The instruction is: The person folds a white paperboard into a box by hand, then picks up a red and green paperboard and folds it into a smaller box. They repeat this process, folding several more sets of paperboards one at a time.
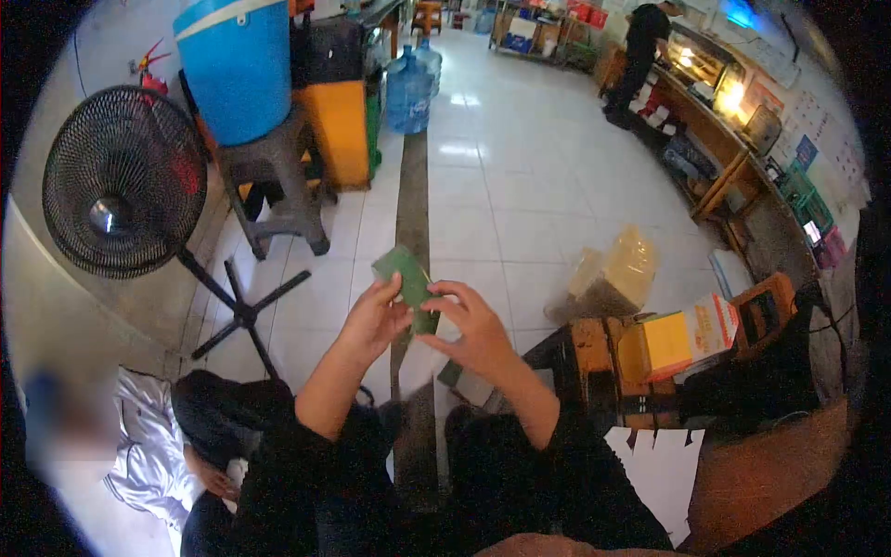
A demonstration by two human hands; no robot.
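Note:
A flat, dark green oblong piece, perhaps a small board, is held up in front of me over the tiled floor. Its exact kind is too small and blurred to make out. My left hand grips its lower left side, thumb resting on the face. On the right side, my right hand has its thumb and fingers closed around the lower edge. Below my right hand, by my legs, lie greyish flat pieces, partly hidden by my forearm.
A black fan stands left, near a blue drum on a grey stool. At right are a taped carton, a yellow box and torn white card. A person in silver sits lower left; another person stands at the bench.

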